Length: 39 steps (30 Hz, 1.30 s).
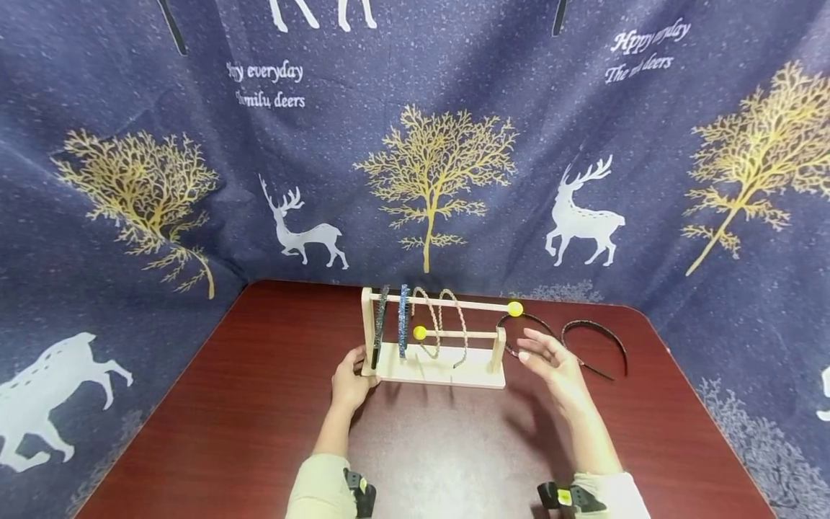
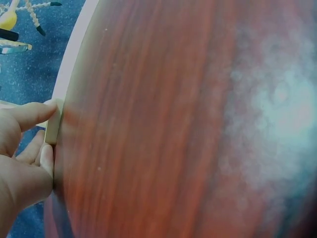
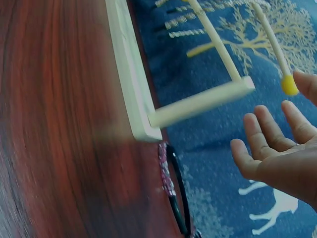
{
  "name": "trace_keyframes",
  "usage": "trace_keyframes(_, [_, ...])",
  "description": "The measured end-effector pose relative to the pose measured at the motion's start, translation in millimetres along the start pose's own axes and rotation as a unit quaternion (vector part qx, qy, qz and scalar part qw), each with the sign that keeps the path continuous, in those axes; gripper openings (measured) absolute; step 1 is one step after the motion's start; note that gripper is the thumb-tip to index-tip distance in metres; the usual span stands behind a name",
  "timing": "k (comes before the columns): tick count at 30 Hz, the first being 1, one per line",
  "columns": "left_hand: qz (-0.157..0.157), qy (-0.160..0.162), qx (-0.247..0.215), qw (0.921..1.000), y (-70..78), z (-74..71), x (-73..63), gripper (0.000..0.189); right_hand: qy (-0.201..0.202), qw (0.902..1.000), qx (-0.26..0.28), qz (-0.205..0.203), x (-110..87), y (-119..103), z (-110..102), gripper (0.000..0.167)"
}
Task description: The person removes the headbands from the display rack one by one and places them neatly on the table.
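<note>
A pale wooden rack (image 1: 476, 375) with two horizontal rods stands on the table. On its upper rod (image 1: 485, 306) hang a black headband (image 1: 380, 328) and a glittery blue headband (image 1: 403, 321), both near the left post. Two beige braided headbands (image 1: 462, 321) loop around the rods farther right. Yellow balls cap the upper rod (image 1: 515, 309) and the lower one (image 1: 420, 333). My left hand (image 2: 22, 168) pinches the left corner of the rack's base (image 2: 55, 124) between thumb and fingers. Beside the rack's right post, my right hand (image 1: 559, 367) is raised, fingers spread, holding nothing.
Two dark headbands lie on the reddish-brown table (image 1: 259, 404) to the right: one (image 1: 603, 328) farther out, the other (image 1: 596, 371) partly behind my right hand. A blue cloth (image 1: 428, 72) with deer and trees hangs around the table's back and sides.
</note>
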<state>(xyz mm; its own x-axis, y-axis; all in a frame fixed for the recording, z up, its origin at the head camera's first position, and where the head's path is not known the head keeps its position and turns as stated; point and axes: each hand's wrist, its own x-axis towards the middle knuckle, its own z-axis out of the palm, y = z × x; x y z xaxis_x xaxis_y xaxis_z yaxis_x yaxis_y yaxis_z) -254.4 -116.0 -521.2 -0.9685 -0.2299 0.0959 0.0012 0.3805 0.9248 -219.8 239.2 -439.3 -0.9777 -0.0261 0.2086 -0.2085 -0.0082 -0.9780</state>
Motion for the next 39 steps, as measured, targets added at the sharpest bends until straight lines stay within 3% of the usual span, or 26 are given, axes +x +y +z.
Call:
trace_keyframes(10, [-0.002, 0.006, 0.0, 1.0, 2.3, -2.3, -0.9, 0.068, -0.041, 0.9985, 0.01, -0.035, 7.6, 4, 40, 0.044])
trace_keyframes(19, [-0.003, 0.003, 0.003, 1.0, 1.7, -3.5, -1.3, 0.067, -0.055, 0.9964, 0.04, -0.051, 7.8, 13, 71, 0.044])
trace_keyframes(26, [0.0, -0.003, 0.002, 1.0, 1.5, -1.6, -1.6, 0.067, -0.036, 0.9949, 0.023, -0.092, 7.0, 9, 88, 0.033])
trace_keyframes(32, [-0.001, 0.0, 0.002, 1.0, 1.8, -1.5, -2.4, 0.068, -0.008, 0.9973, 0.0, -0.073, 8.4, 2, 93, 0.027])
trace_keyframes(39, [-0.005, 0.0, -0.002, 1.0, 1.7, -3.0, -2.9, 0.068, -0.026, 0.998, 0.037, -0.043, 11.5, 0, 96, 0.024])
